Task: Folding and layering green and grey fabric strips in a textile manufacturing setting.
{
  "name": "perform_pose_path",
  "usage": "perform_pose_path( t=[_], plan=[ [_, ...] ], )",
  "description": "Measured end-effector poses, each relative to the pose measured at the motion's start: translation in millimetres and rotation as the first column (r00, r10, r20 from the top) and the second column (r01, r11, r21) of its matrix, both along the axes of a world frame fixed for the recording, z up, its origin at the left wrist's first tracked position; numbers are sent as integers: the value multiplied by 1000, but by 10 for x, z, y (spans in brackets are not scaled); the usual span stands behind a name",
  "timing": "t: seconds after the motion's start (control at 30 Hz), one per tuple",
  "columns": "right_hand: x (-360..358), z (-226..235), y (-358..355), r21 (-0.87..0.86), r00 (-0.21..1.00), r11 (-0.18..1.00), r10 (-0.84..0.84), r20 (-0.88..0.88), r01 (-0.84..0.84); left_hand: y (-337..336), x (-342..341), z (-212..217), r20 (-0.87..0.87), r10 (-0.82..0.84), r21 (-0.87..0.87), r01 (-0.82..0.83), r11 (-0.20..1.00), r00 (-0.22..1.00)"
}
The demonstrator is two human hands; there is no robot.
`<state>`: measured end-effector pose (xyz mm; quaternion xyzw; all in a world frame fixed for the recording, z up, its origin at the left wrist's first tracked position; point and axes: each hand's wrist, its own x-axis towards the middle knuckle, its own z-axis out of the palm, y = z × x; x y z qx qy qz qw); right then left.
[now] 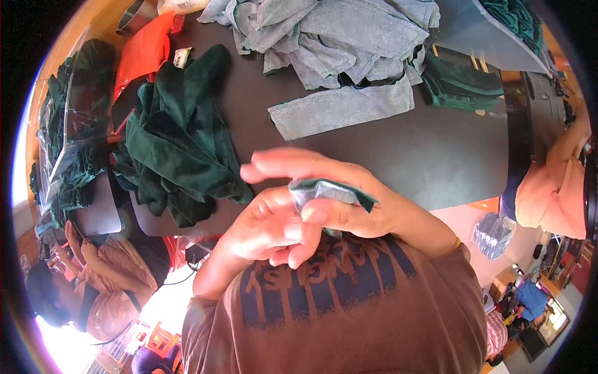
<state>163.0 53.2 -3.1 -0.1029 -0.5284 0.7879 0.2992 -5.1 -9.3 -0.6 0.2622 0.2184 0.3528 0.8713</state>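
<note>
A small folded piece of fabric [330,189], dark green on one side and grey on the other, is held up between my hands in front of my chest. My right hand [358,187] grips it between thumb and palm, its upper fingers stretched out to the left and blurred. Against the fabric's left end, my left hand [261,227] is closed, with fingers curled and thumb bent in. On the table beyond lies a flat grey fabric strip [342,111]. A crumpled heap of dark green velvety cloth [180,137] rests to the left.
A large grey fabric pile [349,40] covers the table's far side. Folded green pieces [461,84] are stacked at right. A red bag [144,53] and a transparent bin [90,100] of green cloth stand left. Other people sit at left [112,274] and right [554,181].
</note>
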Motion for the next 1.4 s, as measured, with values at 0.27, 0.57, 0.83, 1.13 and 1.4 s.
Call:
perform_pose_path(
  t=[0.27,0.57,0.83,1.13,1.4],
  plan=[
    [-32,-44,-59,-43,998,998,-56,-14,55,38,37,101,94,91,-166,-75,983,991],
    [93,7,86,-128,996,988,76,-43,-81,24,-101,74,-216,153,-59,-169,984,964],
    [35,-88,66,170,987,974,-157,22,151,42,72,302,-463,362,43,-388,921,809],
    [49,-17,92,293,992,950,-124,23,112,72,-135,133,-380,443,412,-280,867,812],
    [40,-90,112,408,983,897,-181,-5,168,31,-72,93,-151,184,-96,-199,975,971]
  ],
)
